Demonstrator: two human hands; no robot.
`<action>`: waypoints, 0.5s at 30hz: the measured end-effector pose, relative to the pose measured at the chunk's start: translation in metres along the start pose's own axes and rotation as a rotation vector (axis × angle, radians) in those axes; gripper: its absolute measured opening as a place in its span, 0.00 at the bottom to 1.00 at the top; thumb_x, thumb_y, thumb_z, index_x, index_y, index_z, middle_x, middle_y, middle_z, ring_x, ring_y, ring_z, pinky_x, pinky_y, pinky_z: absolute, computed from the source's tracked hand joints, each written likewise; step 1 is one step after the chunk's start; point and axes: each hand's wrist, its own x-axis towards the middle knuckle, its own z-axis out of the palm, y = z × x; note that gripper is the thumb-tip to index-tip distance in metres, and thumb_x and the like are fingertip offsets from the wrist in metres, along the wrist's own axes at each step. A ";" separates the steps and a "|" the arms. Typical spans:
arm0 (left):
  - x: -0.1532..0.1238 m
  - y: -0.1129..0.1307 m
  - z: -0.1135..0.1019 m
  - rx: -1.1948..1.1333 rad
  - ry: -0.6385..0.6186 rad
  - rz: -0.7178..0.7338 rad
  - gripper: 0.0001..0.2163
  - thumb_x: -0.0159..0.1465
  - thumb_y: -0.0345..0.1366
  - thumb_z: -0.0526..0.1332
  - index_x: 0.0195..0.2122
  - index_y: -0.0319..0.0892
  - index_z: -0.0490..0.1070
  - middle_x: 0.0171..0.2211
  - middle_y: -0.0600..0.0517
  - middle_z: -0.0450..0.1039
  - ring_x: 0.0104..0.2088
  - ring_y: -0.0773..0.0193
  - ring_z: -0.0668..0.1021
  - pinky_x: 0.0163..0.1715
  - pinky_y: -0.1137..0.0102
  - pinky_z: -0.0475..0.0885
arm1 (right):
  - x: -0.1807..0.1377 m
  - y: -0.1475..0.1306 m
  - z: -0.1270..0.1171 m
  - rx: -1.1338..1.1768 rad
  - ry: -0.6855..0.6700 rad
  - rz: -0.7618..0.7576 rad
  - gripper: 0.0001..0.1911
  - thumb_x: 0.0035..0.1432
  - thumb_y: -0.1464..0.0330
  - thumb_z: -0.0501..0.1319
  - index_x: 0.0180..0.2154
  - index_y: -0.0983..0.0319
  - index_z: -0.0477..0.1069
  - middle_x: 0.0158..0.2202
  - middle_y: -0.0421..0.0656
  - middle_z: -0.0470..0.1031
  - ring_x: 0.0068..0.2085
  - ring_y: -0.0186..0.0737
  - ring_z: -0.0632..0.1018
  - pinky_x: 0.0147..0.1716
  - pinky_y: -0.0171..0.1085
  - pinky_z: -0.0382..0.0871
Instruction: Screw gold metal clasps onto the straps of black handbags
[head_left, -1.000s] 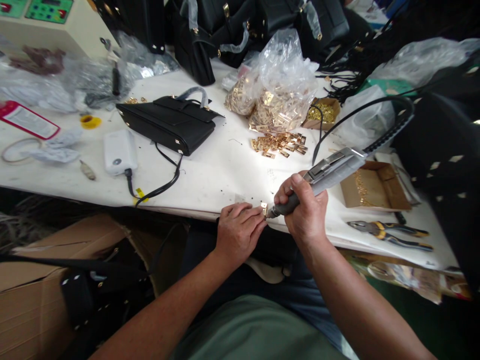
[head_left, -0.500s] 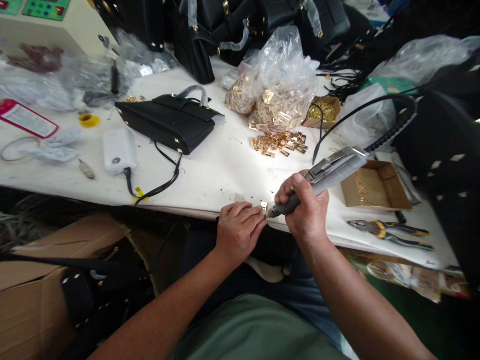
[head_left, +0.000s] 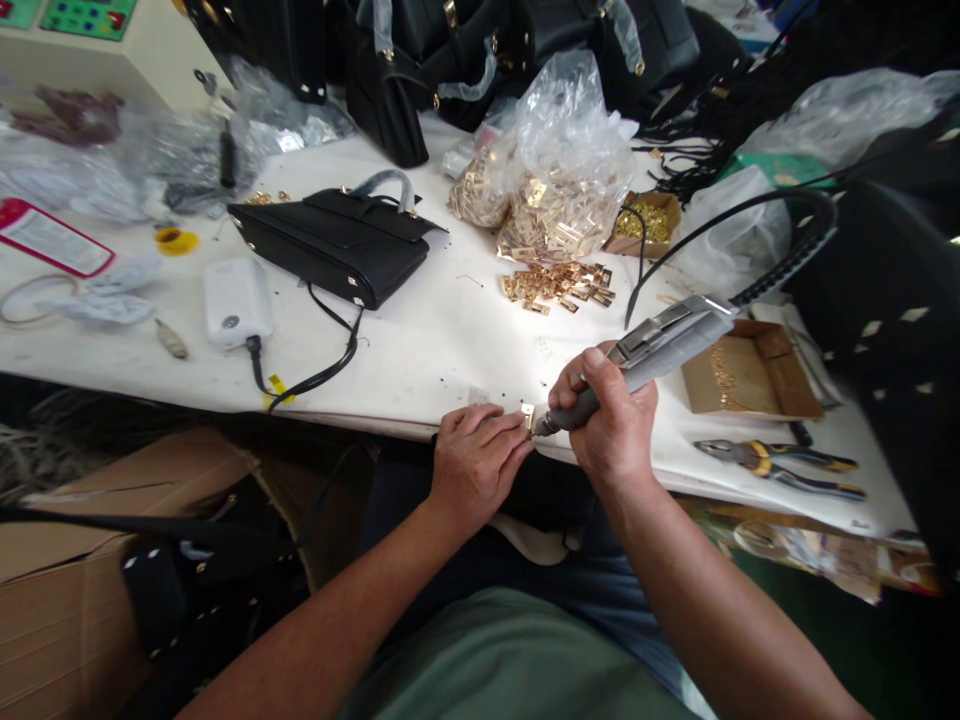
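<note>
At the front edge of the white table, my left hand [head_left: 480,455] pinches a small gold metal plate [head_left: 529,414] at its fingertips. My right hand [head_left: 616,412] is wrapped round an electric screwdriver [head_left: 660,345] with a grey body and a dark front grip. The screwdriver is tilted, its tip down against or very near the gold plate; contact is hidden by the fingers. A cable rises from its back end. Beyond both hands lies a loose pile of similar gold plates [head_left: 555,287].
Clear bags of gold plates [head_left: 566,200] stand behind the pile. A black handbag [head_left: 337,245] and a white power pack [head_left: 238,300] lie left. A cardboard tray [head_left: 780,375] with tiny gold parts and pliers [head_left: 780,465] are at right. More black bags [head_left: 450,60] fill the back.
Both hands, the screwdriver and the gold plate keep the same place. The view has shifted only very slightly.
</note>
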 end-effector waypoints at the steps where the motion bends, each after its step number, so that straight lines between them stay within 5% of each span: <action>1: 0.000 0.000 0.000 0.002 -0.002 0.000 0.07 0.69 0.37 0.65 0.47 0.48 0.80 0.48 0.52 0.83 0.50 0.56 0.80 0.50 0.56 0.68 | 0.000 0.000 0.000 0.002 -0.001 -0.001 0.17 0.58 0.63 0.70 0.27 0.60 0.64 0.20 0.34 0.65 0.19 0.31 0.68 0.20 0.33 0.67; 10: 0.000 0.000 0.000 -0.017 -0.022 -0.028 0.08 0.69 0.37 0.65 0.49 0.48 0.77 0.48 0.53 0.83 0.52 0.56 0.79 0.52 0.56 0.68 | 0.005 -0.002 -0.002 -0.008 0.010 -0.041 0.17 0.58 0.63 0.70 0.27 0.59 0.63 0.19 0.33 0.64 0.19 0.31 0.68 0.21 0.33 0.68; 15: -0.003 0.000 0.003 -0.014 -0.014 -0.073 0.21 0.69 0.39 0.65 0.62 0.43 0.67 0.47 0.48 0.83 0.52 0.53 0.79 0.51 0.55 0.68 | 0.006 -0.002 -0.003 -0.035 0.017 -0.059 0.17 0.57 0.63 0.70 0.27 0.59 0.63 0.19 0.33 0.65 0.19 0.31 0.68 0.20 0.32 0.68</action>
